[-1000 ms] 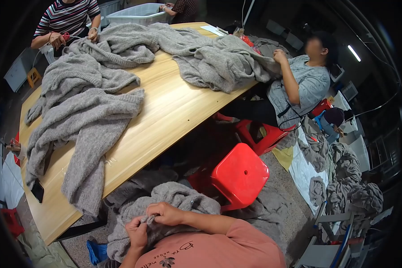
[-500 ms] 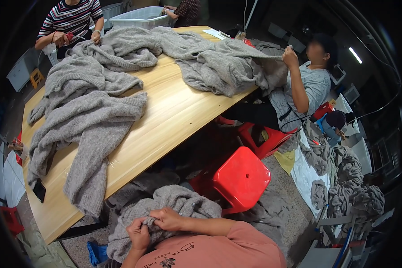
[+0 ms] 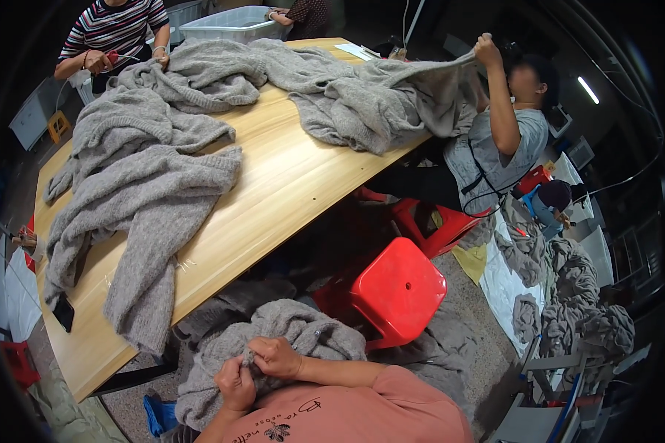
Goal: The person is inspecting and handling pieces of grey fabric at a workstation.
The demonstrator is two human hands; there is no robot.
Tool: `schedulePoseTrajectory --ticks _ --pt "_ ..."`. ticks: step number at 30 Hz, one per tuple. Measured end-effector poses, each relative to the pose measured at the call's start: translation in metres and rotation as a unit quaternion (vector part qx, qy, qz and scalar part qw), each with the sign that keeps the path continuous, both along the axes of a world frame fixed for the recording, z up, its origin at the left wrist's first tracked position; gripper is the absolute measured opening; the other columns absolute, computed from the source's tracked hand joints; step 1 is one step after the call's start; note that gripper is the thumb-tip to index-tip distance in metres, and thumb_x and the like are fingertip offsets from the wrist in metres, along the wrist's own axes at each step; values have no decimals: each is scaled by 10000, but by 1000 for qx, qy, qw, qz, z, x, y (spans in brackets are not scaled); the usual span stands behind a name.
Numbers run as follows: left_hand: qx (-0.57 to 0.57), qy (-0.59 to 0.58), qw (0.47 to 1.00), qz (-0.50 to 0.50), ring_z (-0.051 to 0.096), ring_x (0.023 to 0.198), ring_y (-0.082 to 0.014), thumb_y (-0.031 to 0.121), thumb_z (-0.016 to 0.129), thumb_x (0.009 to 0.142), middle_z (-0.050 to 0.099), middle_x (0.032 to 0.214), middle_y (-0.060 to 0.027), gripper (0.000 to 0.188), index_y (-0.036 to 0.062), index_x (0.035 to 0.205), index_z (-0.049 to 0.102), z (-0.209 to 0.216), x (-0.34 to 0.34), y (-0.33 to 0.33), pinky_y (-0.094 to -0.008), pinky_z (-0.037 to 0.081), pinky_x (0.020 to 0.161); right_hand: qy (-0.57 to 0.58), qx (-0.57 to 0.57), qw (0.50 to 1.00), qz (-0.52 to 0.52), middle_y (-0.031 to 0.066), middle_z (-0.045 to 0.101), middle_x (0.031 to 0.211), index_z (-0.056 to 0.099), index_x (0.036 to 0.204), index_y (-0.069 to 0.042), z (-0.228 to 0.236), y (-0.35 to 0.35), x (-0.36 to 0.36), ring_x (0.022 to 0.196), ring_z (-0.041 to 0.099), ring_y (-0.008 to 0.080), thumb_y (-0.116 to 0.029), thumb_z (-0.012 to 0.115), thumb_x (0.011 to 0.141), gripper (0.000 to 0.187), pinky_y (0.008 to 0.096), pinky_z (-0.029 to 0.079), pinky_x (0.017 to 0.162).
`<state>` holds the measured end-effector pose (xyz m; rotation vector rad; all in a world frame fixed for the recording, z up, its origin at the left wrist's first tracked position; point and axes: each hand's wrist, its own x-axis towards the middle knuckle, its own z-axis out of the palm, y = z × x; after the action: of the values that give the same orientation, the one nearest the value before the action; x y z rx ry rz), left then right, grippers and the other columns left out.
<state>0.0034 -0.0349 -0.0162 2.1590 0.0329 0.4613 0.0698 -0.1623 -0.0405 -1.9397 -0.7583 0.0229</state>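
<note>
A bulky grey knitted garment (image 3: 288,325) lies bunched over my lap, below the table's near edge. My left hand (image 3: 236,384) is closed, its fingers pinching a bit of the knit. Right beside it my right hand (image 3: 275,357) is closed on the same garment, thumb and fingers pressed together. The two hands almost touch, with a small fold of fabric between them. Whether anything small is tucked in the fingers is hidden.
The wooden table (image 3: 273,184) carries several grey knits (image 3: 155,170) and a phone (image 3: 63,314). To my right stands a red stool (image 3: 403,288). A co-worker at the right holds up a knit; another at the far left holds a red-handled tool (image 3: 113,57). Grey knits (image 3: 569,273) lie on the floor.
My hands have shifted slightly, still gripping the knit close together. The co-worker at the right has raised a hand, lifting the grey fabric higher.
</note>
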Motion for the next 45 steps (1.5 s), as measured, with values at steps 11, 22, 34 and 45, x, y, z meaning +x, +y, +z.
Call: schedulePoseTrajectory --ticks 11,22,34,45 --pt "40 57 996 -64 561 597 -275 -53 540 644 560 654 -139 121 11 732 593 24 23 45 -333 426 547 105 -78 991 29 155 535 813 529 880 -10 9 -52 25 767 547 321 -65 552 711 179 379 443 669" --pt "71 44 986 -142 561 550 -285 25 582 601 560 616 -126 88 32 688 590 57 28 16 -348 440 492 127 44 982 130 176 546 675 523 934 -32 41 -24 4 629 549 354 -27 510 736 198 390 431 537" --pt "-88 134 981 -105 469 422 -101 14 618 651 528 492 -94 51 -24 640 586 56 31 35 -252 376 421 61 15 991 116 123 531 764 531 867 -22 60 -21 7 693 552 311 -207 617 738 242 366 439 587" --pt "-30 129 983 -127 499 523 -124 15 647 608 539 554 -82 62 4 647 599 41 26 52 -226 361 495 91 90 986 102 142 540 806 536 882 -12 36 -19 12 780 556 320 -8 505 715 169 386 432 636"
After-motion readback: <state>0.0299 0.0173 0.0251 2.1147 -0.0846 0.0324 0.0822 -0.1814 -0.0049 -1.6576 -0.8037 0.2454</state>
